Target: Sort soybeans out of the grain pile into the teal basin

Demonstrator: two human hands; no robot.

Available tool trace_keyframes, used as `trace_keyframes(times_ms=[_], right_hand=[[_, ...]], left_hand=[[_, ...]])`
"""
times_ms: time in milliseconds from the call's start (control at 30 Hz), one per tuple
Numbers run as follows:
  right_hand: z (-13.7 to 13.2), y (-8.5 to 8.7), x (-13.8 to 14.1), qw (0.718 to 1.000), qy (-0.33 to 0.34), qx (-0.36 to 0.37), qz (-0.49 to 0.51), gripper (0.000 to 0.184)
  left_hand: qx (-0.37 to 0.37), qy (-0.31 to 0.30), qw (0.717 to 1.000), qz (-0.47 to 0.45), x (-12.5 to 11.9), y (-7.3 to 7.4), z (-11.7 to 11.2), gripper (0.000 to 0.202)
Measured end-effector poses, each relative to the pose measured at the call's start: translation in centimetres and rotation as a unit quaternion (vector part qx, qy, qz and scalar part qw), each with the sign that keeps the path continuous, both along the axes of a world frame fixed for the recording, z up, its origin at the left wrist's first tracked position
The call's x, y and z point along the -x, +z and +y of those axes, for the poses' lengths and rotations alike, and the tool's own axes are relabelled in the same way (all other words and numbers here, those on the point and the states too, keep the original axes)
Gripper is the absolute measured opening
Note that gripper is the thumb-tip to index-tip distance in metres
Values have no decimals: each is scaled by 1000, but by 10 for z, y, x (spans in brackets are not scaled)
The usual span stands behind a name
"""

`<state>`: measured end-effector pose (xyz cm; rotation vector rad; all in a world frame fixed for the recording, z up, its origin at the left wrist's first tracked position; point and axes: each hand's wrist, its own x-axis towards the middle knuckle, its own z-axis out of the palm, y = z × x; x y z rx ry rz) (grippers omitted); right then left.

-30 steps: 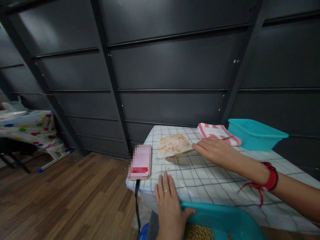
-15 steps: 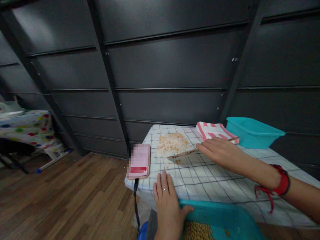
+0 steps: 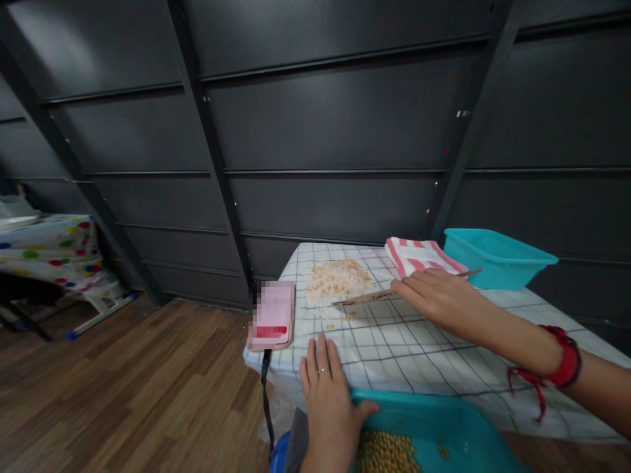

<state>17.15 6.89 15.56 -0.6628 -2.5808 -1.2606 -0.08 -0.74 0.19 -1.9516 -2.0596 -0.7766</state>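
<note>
Pale heap of crumbly beige and orange grains [image 3: 338, 281]: lies at the far left part of a table under a white cloth checked with dark lines [image 3: 419, 355], just beside a folded pink-and-white striped cloth [image 3: 419, 257].

Head view, items:
- Right hand [image 3: 436, 299], red band at the wrist [image 3: 566, 358]: fingers laid together over a thin brownish flat strip [image 3: 362, 298] and holding it. The strip's far end touches the near edge of the heap; its other end pokes out behind the hand.
- Left hand [image 3: 328, 394], ring on one finger [image 3: 321, 370]: fingers flat on the cloth, thumb hooked over the rim of a near teal plastic basin [image 3: 419, 399]; unclenched, gripping nothing firmly.
- Yellowish round beans [image 3: 387, 453]: inside that basin.
- Second teal plastic tub [image 3: 497, 259]: far right on the table, contents hidden.
- Pink flat case [image 3: 273, 315]: at the table's left edge, black cord [image 3: 266, 394] hanging below.
- Dark panelled wall [image 3: 345, 131], brown wood-plank floor [image 3: 123, 394], side table in a dotted cover [image 3: 49, 253].

Progress, as judged: most grains sit gathered in one heap; a few loose crumbs [image 3: 345, 320] lie on the strip's near side.

Writing: none readable; the pink case's face is blurred.
</note>
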Motion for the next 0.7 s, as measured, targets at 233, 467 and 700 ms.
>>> trace_keyframes(times_ms=[233,467,700], right_hand=[[1,-6,-3,1000,-13,23,-3,20],[-6,-1,-4,1000,-4,4,5,22],[-2,-5,4,999,29,35,-3,20]], left_hand=[[1,2,1000,-2,0,1,-1,100],[7,4,1000,-8,0,2,1,98],[8,3,1000,-10,0,3,-1,94]])
